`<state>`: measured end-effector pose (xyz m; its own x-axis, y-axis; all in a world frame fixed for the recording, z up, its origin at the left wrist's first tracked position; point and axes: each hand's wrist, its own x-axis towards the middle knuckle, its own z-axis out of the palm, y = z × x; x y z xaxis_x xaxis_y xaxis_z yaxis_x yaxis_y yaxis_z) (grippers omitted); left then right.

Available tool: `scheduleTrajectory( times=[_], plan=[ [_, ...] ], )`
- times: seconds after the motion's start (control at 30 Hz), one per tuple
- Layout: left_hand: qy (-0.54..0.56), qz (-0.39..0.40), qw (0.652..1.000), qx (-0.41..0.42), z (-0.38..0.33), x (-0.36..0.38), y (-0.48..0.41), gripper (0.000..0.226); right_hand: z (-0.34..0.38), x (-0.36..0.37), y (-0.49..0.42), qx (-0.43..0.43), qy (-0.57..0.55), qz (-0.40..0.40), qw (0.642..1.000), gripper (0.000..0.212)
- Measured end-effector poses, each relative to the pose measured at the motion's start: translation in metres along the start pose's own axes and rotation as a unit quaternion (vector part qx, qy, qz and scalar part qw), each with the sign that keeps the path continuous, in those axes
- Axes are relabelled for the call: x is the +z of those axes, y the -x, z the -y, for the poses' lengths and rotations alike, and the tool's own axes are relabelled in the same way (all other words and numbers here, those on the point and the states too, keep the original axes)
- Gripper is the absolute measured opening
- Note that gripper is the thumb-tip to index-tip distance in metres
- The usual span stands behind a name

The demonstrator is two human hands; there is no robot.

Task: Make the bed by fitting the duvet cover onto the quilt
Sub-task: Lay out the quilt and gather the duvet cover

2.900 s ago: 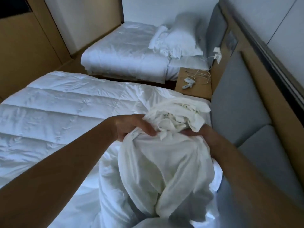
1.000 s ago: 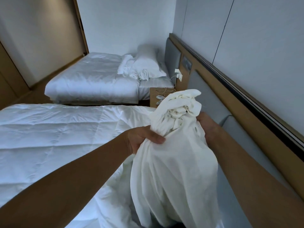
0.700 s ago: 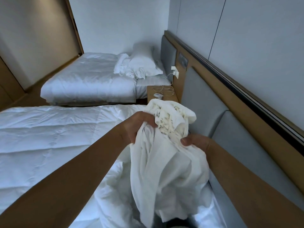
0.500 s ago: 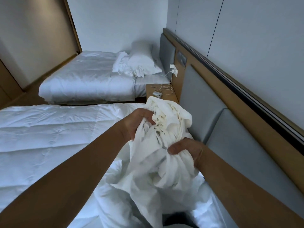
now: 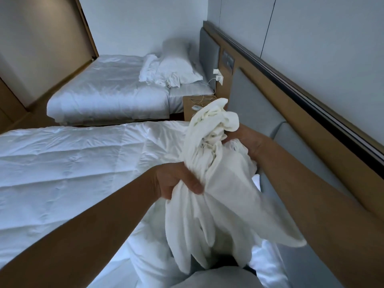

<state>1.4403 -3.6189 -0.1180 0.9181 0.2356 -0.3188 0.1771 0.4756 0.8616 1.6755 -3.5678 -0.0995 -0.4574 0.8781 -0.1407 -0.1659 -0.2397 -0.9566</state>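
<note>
Hands (image 5: 176, 179) (image 5: 245, 140) grip bunched duvet cover (image 5: 209, 183), arms outstretched

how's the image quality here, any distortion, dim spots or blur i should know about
Head view: wide-angle lens bends the headboard rail and stretches both forearms at the edges; light is dim, cool and even, without glare or hard shadows; the far pillow looks soft; the duvet cover, gripped by left hand and right hand, shows clear folds over the quilt.
</note>
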Motion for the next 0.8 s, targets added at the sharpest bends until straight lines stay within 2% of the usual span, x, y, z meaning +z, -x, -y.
scheduleTrajectory(
  times=[0.07,0.17,0.23,0.27,0.33,0.4,0.5,0.57,0.67,0.8],
  plan=[
    [0.015,-0.016,0.999,0.041,-0.001,-0.002,0.004,0.054,0.001,0.005,0.000,-0.009,0.021,0.019,1.000,0.019],
    [0.014,-0.052,0.997,0.059,-0.005,-0.007,0.011,0.048,-0.001,0.004,0.001,-0.002,-0.025,0.027,0.999,0.027],
    [-0.020,-0.189,0.980,0.059,-0.013,-0.014,0.012,0.048,-0.008,-0.005,0.011,0.043,0.009,0.006,0.999,0.031],
    [-0.034,-0.268,0.961,0.056,-0.019,-0.017,0.012,0.050,-0.016,-0.009,0.018,0.088,0.023,0.002,0.996,0.035],
    [-0.057,-0.345,0.935,0.055,-0.029,-0.022,0.011,0.063,-0.039,-0.003,0.035,0.189,0.014,0.015,0.982,0.056],
    [-0.063,-0.365,0.927,0.057,-0.033,-0.020,0.007,0.067,-0.058,0.012,0.047,0.219,-0.004,0.048,0.975,0.073],
    [-0.018,-0.366,0.928,0.065,-0.032,-0.015,-0.004,0.040,-0.069,0.034,0.052,0.206,-0.052,0.058,0.975,0.079],
    [0.015,-0.350,0.934,0.074,-0.034,-0.011,-0.008,0.025,-0.070,0.047,0.054,0.195,-0.066,0.068,0.976,0.067],
    [0.046,-0.338,0.937,0.073,-0.037,-0.015,-0.011,0.016,-0.071,0.058,0.059,0.170,-0.088,0.082,0.978,0.041],
    [0.001,-0.337,0.941,0.019,-0.036,-0.024,-0.001,0.050,-0.067,0.041,0.067,0.165,-0.074,0.034,0.983,0.039]
  ],
)
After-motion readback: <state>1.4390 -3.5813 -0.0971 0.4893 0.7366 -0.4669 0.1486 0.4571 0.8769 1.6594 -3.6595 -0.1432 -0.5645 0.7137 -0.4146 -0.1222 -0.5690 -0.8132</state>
